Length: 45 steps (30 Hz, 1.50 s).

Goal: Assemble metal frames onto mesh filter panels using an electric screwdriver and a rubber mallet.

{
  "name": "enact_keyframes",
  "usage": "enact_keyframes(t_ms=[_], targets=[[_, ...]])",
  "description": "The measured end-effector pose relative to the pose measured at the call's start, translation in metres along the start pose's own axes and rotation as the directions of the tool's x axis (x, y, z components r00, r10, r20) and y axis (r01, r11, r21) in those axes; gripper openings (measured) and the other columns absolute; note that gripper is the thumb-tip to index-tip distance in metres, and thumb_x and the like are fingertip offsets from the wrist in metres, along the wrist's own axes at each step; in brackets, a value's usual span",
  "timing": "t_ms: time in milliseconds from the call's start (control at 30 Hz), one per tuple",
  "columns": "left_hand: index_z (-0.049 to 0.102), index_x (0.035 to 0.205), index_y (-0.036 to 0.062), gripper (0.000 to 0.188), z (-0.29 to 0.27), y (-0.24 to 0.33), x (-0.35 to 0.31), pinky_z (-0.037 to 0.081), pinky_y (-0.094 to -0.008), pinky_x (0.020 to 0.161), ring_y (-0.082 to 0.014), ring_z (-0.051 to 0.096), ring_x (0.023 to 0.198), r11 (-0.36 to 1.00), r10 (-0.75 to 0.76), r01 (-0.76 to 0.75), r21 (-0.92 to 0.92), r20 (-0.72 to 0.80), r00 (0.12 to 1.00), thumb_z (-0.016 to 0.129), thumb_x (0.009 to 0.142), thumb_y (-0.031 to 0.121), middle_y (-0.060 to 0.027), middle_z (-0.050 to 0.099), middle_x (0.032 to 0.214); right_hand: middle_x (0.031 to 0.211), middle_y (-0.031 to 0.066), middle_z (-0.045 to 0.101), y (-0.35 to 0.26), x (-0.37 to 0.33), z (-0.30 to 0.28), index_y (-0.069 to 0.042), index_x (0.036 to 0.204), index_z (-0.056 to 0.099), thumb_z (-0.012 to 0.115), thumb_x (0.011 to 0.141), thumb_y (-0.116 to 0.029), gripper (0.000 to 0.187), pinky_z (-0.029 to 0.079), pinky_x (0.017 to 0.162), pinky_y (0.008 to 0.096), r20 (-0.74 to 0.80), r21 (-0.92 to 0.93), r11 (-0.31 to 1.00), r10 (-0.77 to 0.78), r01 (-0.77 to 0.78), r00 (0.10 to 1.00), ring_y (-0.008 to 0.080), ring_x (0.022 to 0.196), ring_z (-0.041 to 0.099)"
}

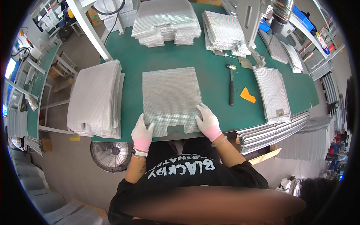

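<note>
A silvery metal mesh sheet (170, 95) with a rectangular notch in its near edge lies flat on the green tabletop in front of me. My left hand (143, 131), in a white glove with a pink cuff, grips its near left corner, thumb on top. Farther up the right edge, my right hand (208, 122), gloved alike, holds the sheet between thumb and fingers. The undersides of both grips are hidden.
Mesh stacks stand at the left (93, 97), far middle (167, 22) and far right (225, 32). Right of the sheet lie a hammer (231, 86) and an orange scraper (248, 95). A framed mesh panel (272, 93) rests beneath a hanging power driver (279, 18). A fan (112, 155) stands below.
</note>
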<state>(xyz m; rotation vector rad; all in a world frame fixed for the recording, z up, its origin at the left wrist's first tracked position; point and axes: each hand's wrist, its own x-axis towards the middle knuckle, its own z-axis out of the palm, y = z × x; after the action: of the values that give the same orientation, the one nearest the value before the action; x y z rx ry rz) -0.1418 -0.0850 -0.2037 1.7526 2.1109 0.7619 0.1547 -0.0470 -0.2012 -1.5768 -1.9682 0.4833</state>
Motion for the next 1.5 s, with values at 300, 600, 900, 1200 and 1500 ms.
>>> enact_keyframes(t_ms=[300, 600, 900, 1200, 1500], targets=[[0.052, 0.136, 0.0061, 0.068, -0.028, 0.014, 0.022, 0.043, -0.046, 0.102, -0.0375, 0.052, 0.121, 0.954, 0.154, -0.159, 0.252, 0.04, 0.987, 0.075, 0.078, 0.031, -0.0178, 0.053, 0.137, 0.117, 0.0178, 0.062, 0.013, 0.049, -0.039, -0.008, 0.111, 0.066, 0.067, 0.084, -0.026, 0.032, 0.052, 0.088, 0.0412, 0.044, -0.292, 0.941, -0.164, 0.17, 0.985, 0.0364, 0.101, 0.064], [0.061, 0.13, 0.0107, 0.06, -0.016, -0.003, 0.045, 0.024, -0.0543, 0.115, -0.0425, 0.039, 0.133, 0.875, 0.397, -0.444, 0.194, 0.238, 0.887, 0.073, 0.077, 0.036, -0.0156, 0.05, 0.142, 0.104, 0.0268, 0.067, 0.218, 0.372, -0.09, -0.001, 0.103, 0.067, 0.064, 0.083, -0.035, 0.039, 0.052, 0.085, 0.0463, -0.45, -0.171, 0.973, 0.063, -0.155, 0.891, 0.0407, 0.098, 0.066], [0.052, 0.139, 0.0096, 0.071, -0.023, 0.006, 0.011, 0.021, -0.0552, 0.116, -0.0431, 0.035, 0.136, 0.875, 0.332, -0.413, 0.252, 0.308, 0.892, 0.071, 0.08, 0.044, -0.0181, 0.043, 0.146, 0.135, 0.0312, 0.053, 0.152, 0.399, -0.235, 0.007, 0.136, 0.049, 0.069, 0.071, -0.059, 0.095, 0.041, 0.108, 0.0405, 0.593, 0.091, 0.664, 0.563, -0.742, 0.576, 0.0377, 0.13, 0.051], [0.055, 0.137, 0.0113, 0.066, -0.005, 0.008, 0.041, 0.016, -0.0547, 0.118, -0.042, 0.033, 0.138, 0.869, 0.294, -0.378, 0.319, 0.281, 0.914, 0.068, 0.083, 0.046, -0.0165, 0.043, 0.147, 0.132, 0.0261, 0.056, 0.135, 0.354, -0.178, 0.004, 0.137, 0.049, 0.067, 0.08, -0.055, 0.084, 0.042, 0.106, 0.0387, -0.466, 0.208, 0.909, 0.416, -0.361, 0.781, 0.0318, 0.127, 0.053], [0.061, 0.129, 0.0086, 0.059, -0.025, 0.061, 0.053, 0.018, -0.0564, 0.117, -0.0424, 0.03, 0.139, 0.848, 0.461, -0.463, 0.259, 0.07, 0.884, 0.072, 0.081, 0.041, -0.0194, 0.046, 0.141, 0.142, 0.0252, 0.035, 0.093, 0.244, -0.157, 0.006, 0.139, 0.038, 0.066, 0.092, -0.007, 0.056, 0.043, 0.106, 0.0389, -0.784, 0.464, 0.807, 0.182, 0.366, 0.593, 0.0293, 0.131, 0.045]])
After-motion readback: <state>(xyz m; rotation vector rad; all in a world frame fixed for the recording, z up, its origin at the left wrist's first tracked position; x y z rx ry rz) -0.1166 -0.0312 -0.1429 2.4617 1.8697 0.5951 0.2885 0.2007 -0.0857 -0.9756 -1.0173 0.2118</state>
